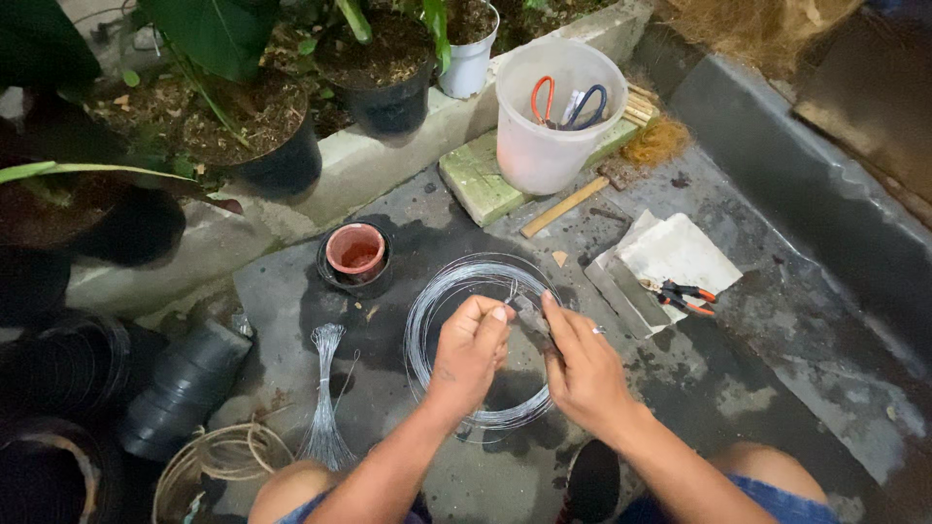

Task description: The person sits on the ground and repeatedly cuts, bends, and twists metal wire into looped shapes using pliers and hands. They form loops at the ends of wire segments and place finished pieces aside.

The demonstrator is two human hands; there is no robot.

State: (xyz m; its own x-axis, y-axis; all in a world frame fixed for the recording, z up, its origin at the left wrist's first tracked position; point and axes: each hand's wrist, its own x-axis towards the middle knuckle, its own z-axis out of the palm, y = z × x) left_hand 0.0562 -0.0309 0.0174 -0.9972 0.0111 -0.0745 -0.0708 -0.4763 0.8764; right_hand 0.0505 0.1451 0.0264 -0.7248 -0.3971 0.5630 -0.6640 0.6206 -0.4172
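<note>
Wet grey concrete beside potted plants (262,126) is serving as a workbench, seen from the head camera. Both hands are meeting over a wire coil (427,320) lying flat on the ground: the left hand (471,351) is pinching a wire end, the right hand (582,367) is gripping a small metal tool (529,312) against it. A bundle of cut wire lengths (325,408) is already lying at left; most of the coil is remaining uncut. Orange-handled pliers (682,296) are resting on a white sheet nearby.

Two hands meet over a round coil of wire (481,340) on the ground. The left hand (471,351) pinches a thin wire end, and the right hand (581,364) holds a small tool.
</note>
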